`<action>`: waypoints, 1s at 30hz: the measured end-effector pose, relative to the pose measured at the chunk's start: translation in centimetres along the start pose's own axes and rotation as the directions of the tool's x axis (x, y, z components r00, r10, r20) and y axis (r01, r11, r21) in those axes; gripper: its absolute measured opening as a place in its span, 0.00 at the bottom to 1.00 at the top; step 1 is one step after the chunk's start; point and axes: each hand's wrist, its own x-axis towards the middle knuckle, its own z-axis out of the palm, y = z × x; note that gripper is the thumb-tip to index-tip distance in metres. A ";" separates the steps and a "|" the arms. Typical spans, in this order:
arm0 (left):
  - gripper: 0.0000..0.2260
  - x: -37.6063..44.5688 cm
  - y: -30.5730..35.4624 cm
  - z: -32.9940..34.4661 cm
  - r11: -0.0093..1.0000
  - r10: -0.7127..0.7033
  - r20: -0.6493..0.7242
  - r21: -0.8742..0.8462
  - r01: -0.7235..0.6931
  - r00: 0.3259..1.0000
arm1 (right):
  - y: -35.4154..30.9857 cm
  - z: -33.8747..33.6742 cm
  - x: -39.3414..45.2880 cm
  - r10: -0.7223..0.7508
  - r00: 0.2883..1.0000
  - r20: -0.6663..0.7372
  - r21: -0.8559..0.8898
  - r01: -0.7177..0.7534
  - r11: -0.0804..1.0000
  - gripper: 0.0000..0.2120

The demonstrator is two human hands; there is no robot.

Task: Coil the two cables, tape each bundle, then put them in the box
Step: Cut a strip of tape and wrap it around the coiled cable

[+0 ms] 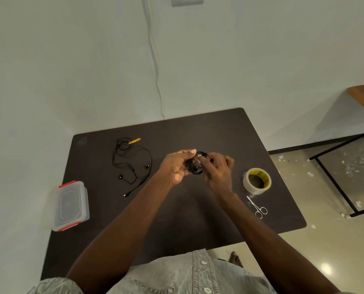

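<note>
Above the middle of the dark table (176,209) I hold a coiled black cable (197,164) between both hands. My left hand (176,166) grips the coil from the left, thumb on top. My right hand (218,170) pinches the coil's right side, where a bit of clear tape seems to sit. A second black cable (132,164), an earphone lead with a yellow tie, lies loose and uncoiled at the far left. The clear plastic box (70,205) with red clips stands shut at the table's left edge.
A roll of clear tape (257,181) lies to the right of my hands, with small scissors (258,207) just in front of it. A black-framed table (346,166) stands to the right on the floor.
</note>
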 end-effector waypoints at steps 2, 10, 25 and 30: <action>0.01 0.0 0.1 0.0 1.000 0.002 -0.010 -0.027 -0.002 1.000 | -0.2 -0.1 0.1 -0.007 1.000 -0.005 0.011 0.007 1.000 0.10; 0.02 0.0 0.4 0.1 0.995 -0.004 -0.052 -0.098 -0.001 0.999 | -0.2 0.1 0.2 -0.012 0.999 0.030 0.014 0.012 1.000 0.08; 0.01 -1.0 0.8 -0.3 1.000 -0.015 -0.012 -0.007 0.015 1.000 | -0.9 0.2 0.7 -0.018 0.999 0.048 -0.009 0.019 1.000 0.09; 0.02 -1.2 0.8 -0.2 1.000 -0.021 -0.005 -0.015 0.021 1.000 | -0.8 0.1 0.7 -0.030 0.999 0.043 -0.013 0.030 0.999 0.09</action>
